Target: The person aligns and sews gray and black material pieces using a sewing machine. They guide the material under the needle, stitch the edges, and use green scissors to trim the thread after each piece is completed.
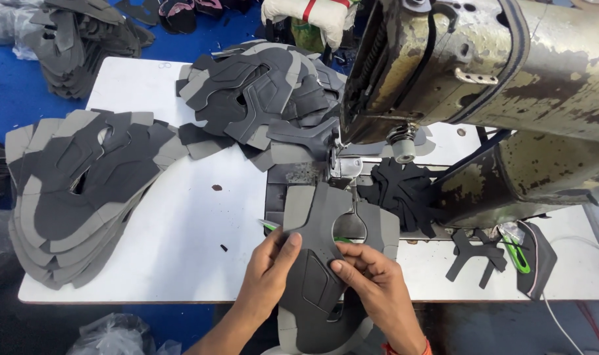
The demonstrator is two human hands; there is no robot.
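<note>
A grey and dark shoe upper piece (325, 217) lies on the sewing machine bed (293, 174), its far end under the needle and presser foot (347, 167). My left hand (268, 266) grips its left edge with the thumb on top. On its right side my right hand (372, 276) pinches the dark overlay against the grey layer. The piece's near end hangs over the table edge toward me. A green-handled tool (270, 225) pokes out from under the piece by my left hand.
A worn industrial sewing machine (483, 79) fills the upper right. Stacks of grey and dark cut uppers sit at the table's left (75, 190) and back centre (260, 92). Small black cut pieces (404, 190), green snips (520, 255) and a cable (562, 322) lie to the right.
</note>
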